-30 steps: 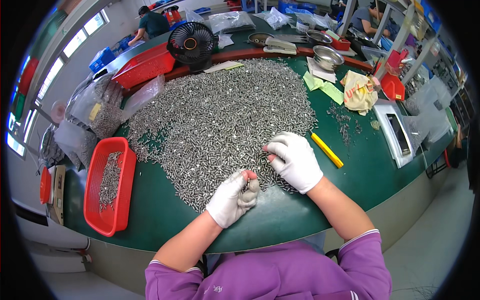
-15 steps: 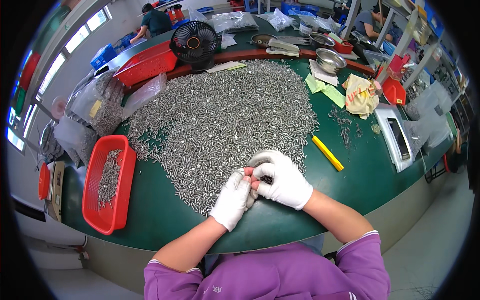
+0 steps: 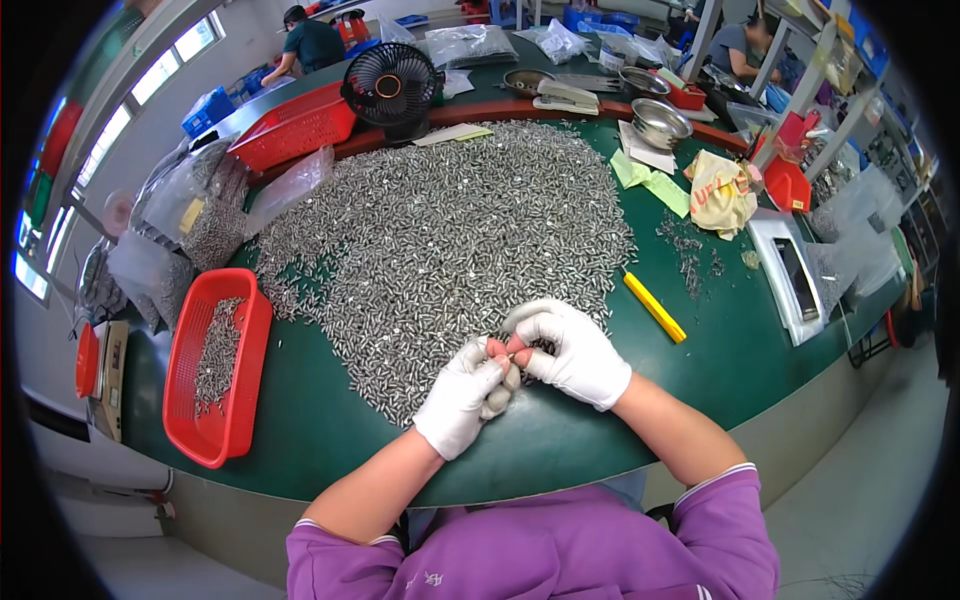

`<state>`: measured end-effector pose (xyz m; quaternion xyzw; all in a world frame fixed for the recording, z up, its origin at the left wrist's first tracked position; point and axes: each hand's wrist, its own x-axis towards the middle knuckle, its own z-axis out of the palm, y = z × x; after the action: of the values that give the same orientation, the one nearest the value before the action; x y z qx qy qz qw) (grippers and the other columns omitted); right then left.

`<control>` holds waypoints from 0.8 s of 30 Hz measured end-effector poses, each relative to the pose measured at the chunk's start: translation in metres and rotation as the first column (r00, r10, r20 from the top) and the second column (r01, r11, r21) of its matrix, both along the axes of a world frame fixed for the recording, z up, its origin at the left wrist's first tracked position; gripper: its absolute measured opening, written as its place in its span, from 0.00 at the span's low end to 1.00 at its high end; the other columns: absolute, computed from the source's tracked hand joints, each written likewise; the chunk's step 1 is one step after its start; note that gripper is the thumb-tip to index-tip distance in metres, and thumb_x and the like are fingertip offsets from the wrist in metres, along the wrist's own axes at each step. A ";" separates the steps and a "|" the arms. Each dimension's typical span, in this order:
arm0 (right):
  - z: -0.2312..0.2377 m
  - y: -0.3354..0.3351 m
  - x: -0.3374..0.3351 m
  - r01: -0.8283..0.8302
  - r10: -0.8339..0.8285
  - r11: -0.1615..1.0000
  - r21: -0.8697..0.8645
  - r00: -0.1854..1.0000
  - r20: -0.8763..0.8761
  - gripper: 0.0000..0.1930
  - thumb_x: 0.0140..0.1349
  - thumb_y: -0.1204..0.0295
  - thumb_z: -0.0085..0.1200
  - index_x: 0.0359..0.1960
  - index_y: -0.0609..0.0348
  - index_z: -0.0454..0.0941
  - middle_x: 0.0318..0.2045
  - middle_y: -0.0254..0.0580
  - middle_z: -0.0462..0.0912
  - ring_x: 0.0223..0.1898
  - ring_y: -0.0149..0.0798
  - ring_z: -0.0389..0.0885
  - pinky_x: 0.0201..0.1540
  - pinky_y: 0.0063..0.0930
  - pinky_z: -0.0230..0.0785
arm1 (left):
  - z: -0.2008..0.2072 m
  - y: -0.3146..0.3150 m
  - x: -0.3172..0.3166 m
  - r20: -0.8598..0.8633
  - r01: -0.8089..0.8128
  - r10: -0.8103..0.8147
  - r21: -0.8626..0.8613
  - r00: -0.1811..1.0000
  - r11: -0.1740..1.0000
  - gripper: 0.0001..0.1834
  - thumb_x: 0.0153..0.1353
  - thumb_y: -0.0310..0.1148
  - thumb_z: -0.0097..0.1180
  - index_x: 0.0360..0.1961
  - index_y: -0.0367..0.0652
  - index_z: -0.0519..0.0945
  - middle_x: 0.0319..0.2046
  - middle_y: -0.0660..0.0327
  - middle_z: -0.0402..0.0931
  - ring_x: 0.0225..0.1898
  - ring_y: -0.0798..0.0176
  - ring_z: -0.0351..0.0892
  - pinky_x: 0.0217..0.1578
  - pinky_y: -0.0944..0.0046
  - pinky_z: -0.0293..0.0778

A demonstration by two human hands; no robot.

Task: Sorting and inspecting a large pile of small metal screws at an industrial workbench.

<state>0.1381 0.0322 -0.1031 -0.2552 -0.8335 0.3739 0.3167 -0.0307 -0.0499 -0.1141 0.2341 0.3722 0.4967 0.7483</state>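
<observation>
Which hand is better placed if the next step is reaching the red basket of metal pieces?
Probably the left hand: it is nearer the red basket, which stands off to the left. The right hand is farther away.

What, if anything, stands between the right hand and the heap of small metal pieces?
Nothing visible: the heap of small metal pieces lies directly beyond the right hand, which is close beside the left hand. The yellow tool lies off to the right, out of the way.

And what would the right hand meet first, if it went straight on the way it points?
Probably the left hand; the right hand touches or almost touches it, depth being unclear.
</observation>
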 end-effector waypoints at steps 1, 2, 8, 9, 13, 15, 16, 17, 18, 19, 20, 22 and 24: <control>-0.001 0.000 0.000 -0.008 0.008 1.000 0.019 1.000 -0.002 0.07 0.54 0.69 0.61 0.32 0.55 0.77 0.43 0.40 0.78 0.44 0.42 0.77 0.48 0.32 0.69 | 0.001 0.000 0.000 0.005 -0.009 0.009 -0.001 1.000 1.000 0.06 0.65 0.36 0.53 0.36 0.49 0.70 0.25 0.69 0.71 0.18 0.79 0.60 0.17 0.79 0.54; -0.002 0.001 0.000 -0.007 0.007 1.000 0.018 1.000 -0.002 0.07 0.54 0.69 0.61 0.32 0.55 0.77 0.43 0.40 0.78 0.44 0.42 0.77 0.48 0.32 0.69 | -0.001 0.000 0.000 0.005 -0.009 0.009 -0.002 1.000 1.000 0.06 0.65 0.36 0.53 0.36 0.49 0.70 0.25 0.69 0.71 0.18 0.79 0.60 0.17 0.79 0.54; 0.001 0.001 0.000 0.000 0.001 0.998 0.063 1.000 -0.012 0.07 0.53 0.70 0.61 0.32 0.55 0.77 0.40 0.39 0.79 0.44 0.43 0.77 0.48 0.34 0.69 | -0.001 0.002 -0.004 0.116 0.052 -0.048 -0.030 0.992 0.998 0.06 0.65 0.37 0.53 0.37 0.48 0.74 0.26 0.70 0.73 0.18 0.79 0.62 0.19 0.80 0.57; 0.001 0.003 0.000 -0.010 0.014 0.989 0.146 1.000 -0.025 0.07 0.52 0.70 0.61 0.31 0.55 0.77 0.39 0.39 0.79 0.44 0.44 0.77 0.48 0.35 0.70 | -0.001 0.001 -0.004 0.138 0.063 -0.060 -0.024 0.989 0.998 0.06 0.65 0.37 0.54 0.37 0.48 0.74 0.26 0.70 0.73 0.19 0.79 0.62 0.19 0.80 0.57; -0.002 0.004 -0.001 -0.017 0.032 0.962 0.272 0.998 -0.052 0.06 0.51 0.70 0.59 0.30 0.55 0.77 0.36 0.38 0.79 0.41 0.44 0.77 0.47 0.37 0.68 | -0.005 0.003 -0.005 0.149 0.116 -0.111 -0.020 0.983 0.993 0.05 0.65 0.37 0.53 0.37 0.49 0.75 0.26 0.69 0.74 0.19 0.79 0.63 0.20 0.79 0.58; -0.001 0.006 -0.001 0.007 0.007 0.958 0.286 0.999 -0.048 0.06 0.52 0.70 0.58 0.31 0.55 0.77 0.35 0.38 0.79 0.41 0.45 0.77 0.46 0.37 0.68 | -0.005 0.002 -0.003 0.137 0.091 -0.086 -0.035 0.987 0.995 0.08 0.65 0.39 0.53 0.39 0.48 0.74 0.25 0.68 0.71 0.18 0.77 0.58 0.20 0.77 0.55; -0.002 0.006 -0.001 0.031 -0.018 0.954 0.298 0.999 -0.045 0.06 0.53 0.70 0.58 0.31 0.55 0.77 0.35 0.38 0.79 0.40 0.45 0.77 0.46 0.37 0.68 | -0.006 0.000 -0.003 0.125 0.067 -0.060 -0.051 0.990 0.996 0.11 0.64 0.42 0.54 0.41 0.47 0.74 0.24 0.67 0.69 0.16 0.75 0.52 0.20 0.75 0.51; -0.006 0.007 -0.001 0.121 -0.105 0.941 0.316 0.992 -0.066 0.05 0.54 0.70 0.57 0.30 0.55 0.77 0.34 0.38 0.79 0.39 0.45 0.77 0.44 0.37 0.69 | -0.004 -0.001 -0.002 0.124 0.067 -0.060 -0.054 0.991 0.996 0.11 0.64 0.42 0.54 0.41 0.47 0.74 0.24 0.67 0.69 0.16 0.75 0.52 0.20 0.75 0.51; -0.005 0.008 0.001 0.189 -0.187 0.917 0.350 0.981 -0.040 0.05 0.54 0.70 0.57 0.30 0.55 0.77 0.34 0.38 0.79 0.39 0.45 0.77 0.44 0.37 0.69 | -0.001 0.000 -0.001 0.131 0.060 -0.052 -0.060 0.990 0.996 0.11 0.64 0.42 0.53 0.40 0.48 0.73 0.24 0.67 0.68 0.16 0.75 0.52 0.20 0.74 0.51; -0.003 0.010 0.004 0.254 -0.269 0.887 0.386 0.963 -0.017 0.04 0.54 0.70 0.57 0.30 0.55 0.77 0.34 0.38 0.79 0.39 0.45 0.77 0.44 0.37 0.69 | 0.002 0.000 -0.001 0.139 0.053 -0.044 -0.066 0.989 0.996 0.11 0.64 0.43 0.52 0.38 0.48 0.73 0.24 0.66 0.67 0.16 0.74 0.52 0.20 0.74 0.51; -0.006 0.015 0.008 0.271 -0.317 0.861 0.429 0.948 0.038 0.04 0.53 0.69 0.57 0.29 0.53 0.78 0.35 0.37 0.79 0.40 0.43 0.77 0.45 0.37 0.69 | 0.001 0.001 -0.002 0.139 0.055 -0.045 -0.065 0.989 0.996 0.11 0.64 0.43 0.52 0.38 0.48 0.73 0.24 0.66 0.67 0.16 0.74 0.52 0.20 0.74 0.51; -0.007 0.019 0.013 0.283 -0.396 0.822 0.494 0.908 0.139 0.06 0.50 0.68 0.58 0.29 0.51 0.79 0.35 0.36 0.79 0.43 0.42 0.76 0.45 0.37 0.68 | 0.000 0.001 -0.003 0.167 0.067 -0.055 -0.067 0.984 0.995 0.11 0.65 0.43 0.52 0.37 0.48 0.72 0.24 0.66 0.66 0.16 0.74 0.52 0.20 0.74 0.51; -0.010 0.020 0.013 0.288 -0.418 0.812 0.508 0.894 0.162 0.05 0.48 0.66 0.59 0.27 0.50 0.80 0.36 0.35 0.78 0.44 0.41 0.75 0.46 0.37 0.68 | 0.000 0.000 -0.003 0.179 0.064 -0.051 -0.068 0.983 0.996 0.11 0.65 0.43 0.51 0.37 0.48 0.72 0.25 0.66 0.66 0.17 0.74 0.52 0.20 0.74 0.51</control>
<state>0.1512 0.0524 -0.1136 -0.3701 -0.8709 0.0563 0.3184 -0.0334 -0.0495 -0.1143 0.1722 0.3154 0.4800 0.8003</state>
